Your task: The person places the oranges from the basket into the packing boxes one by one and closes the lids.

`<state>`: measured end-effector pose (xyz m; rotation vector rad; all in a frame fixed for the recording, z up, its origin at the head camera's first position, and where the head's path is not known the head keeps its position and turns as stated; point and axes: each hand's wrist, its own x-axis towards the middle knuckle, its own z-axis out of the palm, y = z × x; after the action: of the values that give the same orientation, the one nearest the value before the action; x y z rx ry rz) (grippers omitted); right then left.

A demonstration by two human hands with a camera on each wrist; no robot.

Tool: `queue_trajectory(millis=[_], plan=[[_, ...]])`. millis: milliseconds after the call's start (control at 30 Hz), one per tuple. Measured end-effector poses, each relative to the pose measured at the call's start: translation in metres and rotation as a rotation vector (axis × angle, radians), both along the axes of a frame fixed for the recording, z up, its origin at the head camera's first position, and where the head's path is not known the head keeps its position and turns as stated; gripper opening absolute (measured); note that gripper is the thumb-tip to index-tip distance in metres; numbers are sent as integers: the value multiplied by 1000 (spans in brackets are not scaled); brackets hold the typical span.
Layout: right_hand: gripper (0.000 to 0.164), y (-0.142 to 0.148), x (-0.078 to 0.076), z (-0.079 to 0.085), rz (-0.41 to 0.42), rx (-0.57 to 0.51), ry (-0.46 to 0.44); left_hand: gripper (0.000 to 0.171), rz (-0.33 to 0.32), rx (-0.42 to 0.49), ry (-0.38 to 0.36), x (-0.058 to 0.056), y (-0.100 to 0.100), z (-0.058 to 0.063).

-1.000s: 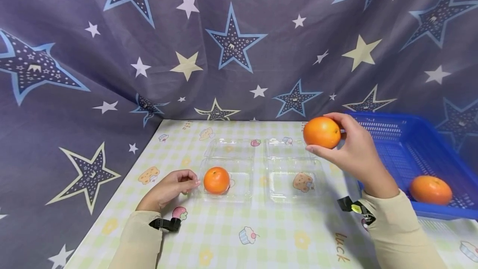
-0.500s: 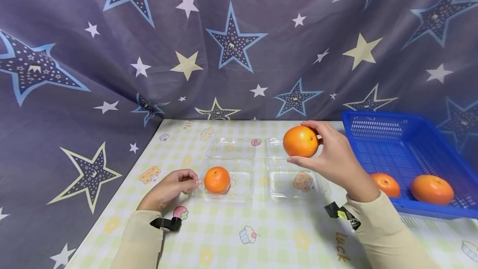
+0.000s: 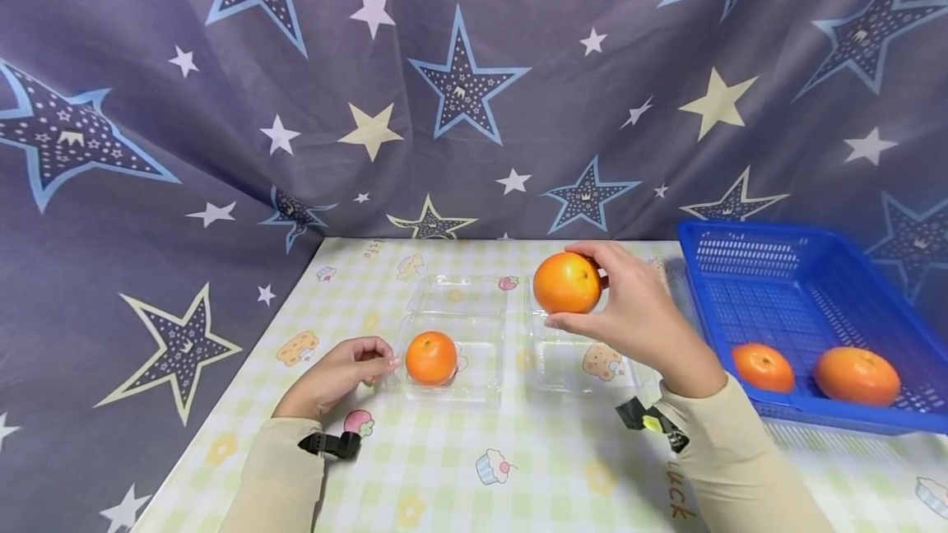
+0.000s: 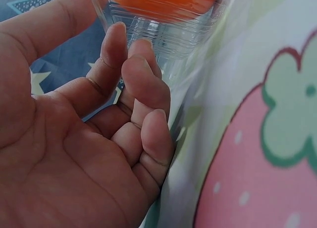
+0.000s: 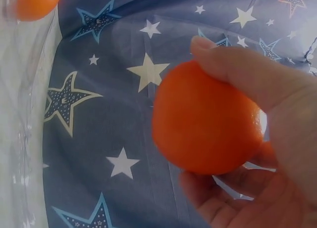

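Observation:
My right hand grips an orange between thumb and fingers. It is held up over the right clear plastic container, overlapping its back half in the head view. The right wrist view shows this orange with the thumb on one side and the fingers on the other. A second orange sits in the front half of the left clear plastic container. At that container's left edge, my left hand pinches the rim; in the left wrist view its fingertips are right against the clear wall.
A blue plastic basket stands at the right, with two oranges, a left one and a right one, near its front side. A checked cloth covers the table. Behind hangs a star-patterned curtain.
My right hand has carried its orange leftward, from beside the basket to over the right container. An orange in the basket has come into sight. The left hand stays put.

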<state>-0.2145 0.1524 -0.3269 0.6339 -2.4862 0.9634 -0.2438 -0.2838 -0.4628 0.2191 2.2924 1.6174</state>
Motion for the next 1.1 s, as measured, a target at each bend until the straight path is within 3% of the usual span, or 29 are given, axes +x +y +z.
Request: queue_trajectory(millis=[333, 1100], plan=[[85, -15, 0, -4, 59, 12, -12, 32, 3, -12, 6, 1, 0, 1], [89, -50, -9, -42, 152, 59, -77, 29, 9, -12, 3, 1, 1, 1]])
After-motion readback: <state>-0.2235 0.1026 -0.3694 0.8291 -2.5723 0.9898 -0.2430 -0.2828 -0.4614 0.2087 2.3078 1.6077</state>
